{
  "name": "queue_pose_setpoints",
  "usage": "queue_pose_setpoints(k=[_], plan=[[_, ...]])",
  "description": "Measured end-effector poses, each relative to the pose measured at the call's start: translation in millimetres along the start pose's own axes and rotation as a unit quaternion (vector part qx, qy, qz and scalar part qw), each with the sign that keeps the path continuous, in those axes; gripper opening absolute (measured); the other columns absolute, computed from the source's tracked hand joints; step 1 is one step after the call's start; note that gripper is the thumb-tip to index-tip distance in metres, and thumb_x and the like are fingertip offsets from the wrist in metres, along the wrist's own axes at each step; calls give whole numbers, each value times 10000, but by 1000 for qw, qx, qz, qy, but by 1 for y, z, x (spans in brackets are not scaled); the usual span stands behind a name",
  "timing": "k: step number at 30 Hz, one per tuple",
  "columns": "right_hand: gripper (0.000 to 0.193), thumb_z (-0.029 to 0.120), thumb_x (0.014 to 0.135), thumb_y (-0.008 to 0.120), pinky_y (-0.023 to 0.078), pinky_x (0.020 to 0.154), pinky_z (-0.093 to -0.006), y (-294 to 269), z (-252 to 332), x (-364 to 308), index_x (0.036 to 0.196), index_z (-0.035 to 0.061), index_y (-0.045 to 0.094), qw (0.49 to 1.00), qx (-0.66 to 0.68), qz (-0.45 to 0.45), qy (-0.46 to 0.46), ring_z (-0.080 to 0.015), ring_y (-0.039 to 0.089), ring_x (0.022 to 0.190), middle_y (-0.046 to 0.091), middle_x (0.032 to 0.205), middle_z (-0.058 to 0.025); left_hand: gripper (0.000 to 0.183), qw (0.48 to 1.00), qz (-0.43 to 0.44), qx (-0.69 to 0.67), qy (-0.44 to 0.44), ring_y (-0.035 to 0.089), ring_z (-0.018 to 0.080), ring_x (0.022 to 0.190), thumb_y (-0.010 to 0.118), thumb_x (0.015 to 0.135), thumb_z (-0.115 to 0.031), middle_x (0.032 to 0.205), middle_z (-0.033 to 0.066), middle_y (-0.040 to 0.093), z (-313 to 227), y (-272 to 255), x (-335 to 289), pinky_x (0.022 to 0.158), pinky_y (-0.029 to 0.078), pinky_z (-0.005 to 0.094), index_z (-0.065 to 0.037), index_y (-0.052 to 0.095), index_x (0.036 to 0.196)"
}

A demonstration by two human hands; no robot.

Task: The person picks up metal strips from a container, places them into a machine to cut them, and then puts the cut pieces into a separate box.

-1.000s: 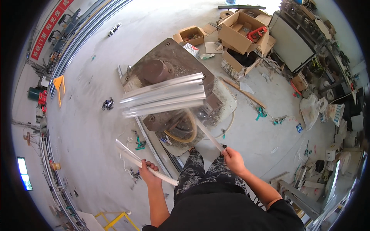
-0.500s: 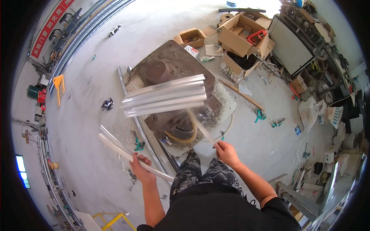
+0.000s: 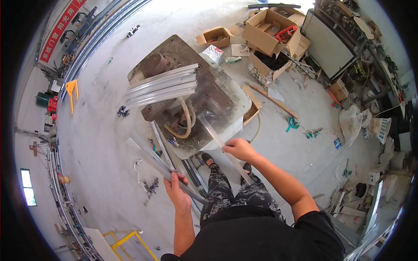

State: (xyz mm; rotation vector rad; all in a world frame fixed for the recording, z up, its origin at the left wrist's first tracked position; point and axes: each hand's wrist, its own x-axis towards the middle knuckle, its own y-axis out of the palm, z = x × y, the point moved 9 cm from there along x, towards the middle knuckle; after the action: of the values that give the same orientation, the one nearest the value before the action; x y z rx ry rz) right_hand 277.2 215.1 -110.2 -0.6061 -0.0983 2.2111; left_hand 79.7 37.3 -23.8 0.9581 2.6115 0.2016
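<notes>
My left hand (image 3: pixel 177 191) is closed around silvery metal profiles (image 3: pixel 150 155), one or two lying together; they slant from over the floor toward my left thigh. Between the closed fingers of my right hand (image 3: pixel 241 150) is a single slim metal profile (image 3: pixel 212 132). Its far end reaches over the edge of a grimy brown machine (image 3: pixel 222 93), while the near end comes back over my legs. Several similar profiles (image 3: pixel 163 87) lie side by side on top of the machine, apart from both hands. A yellowish hose (image 3: pixel 191 117) loops beside them.
Cardboard boxes (image 3: pixel 265 32) stand beyond the machine to the right. A wooden strip (image 3: pixel 272 100) lies on the floor there. Long metal bars (image 3: pixel 176 165) lie by my feet. At far left is a yellow stand (image 3: pixel 71 93); a cluttered rack (image 3: pixel 370 56) lines the right side.
My view has shifted, so the machine appears farther up and left. The right-hand profile has drawn back from the pile toward my legs. Both hands keep their hold.
</notes>
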Motion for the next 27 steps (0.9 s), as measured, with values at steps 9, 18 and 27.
queue_pose_setpoints(k=[9,18,27], plan=[[303,323,784,606,454,623,-363,-5,2,-8,813,27,664,995,-95,-25,-14,-245,586,628,610,678,-158,158,1000,8,-8,-27,468,121,644,490,934,-199,765,31,503,17,12,-19,586,387,256,-66,459,1012],[262,143,848,561,509,688,-299,-35,-2,-117,1052,-15,613,972,218,54,70,-179,629,788,651,838,-124,165,1000,-20,-20,-11,463,122,634,484,938,-200,762,31,499,17,-16,-18,578,382,259,-59,461,1020],[274,134,855,581,416,539,-240,-15,9,-78,1088,17,494,987,159,-11,0,-76,516,633,555,723,-50,175,999,-24,-17,-39,460,122,620,494,933,-205,750,33,494,20,-9,-8,570,380,260,-53,463,1013]])
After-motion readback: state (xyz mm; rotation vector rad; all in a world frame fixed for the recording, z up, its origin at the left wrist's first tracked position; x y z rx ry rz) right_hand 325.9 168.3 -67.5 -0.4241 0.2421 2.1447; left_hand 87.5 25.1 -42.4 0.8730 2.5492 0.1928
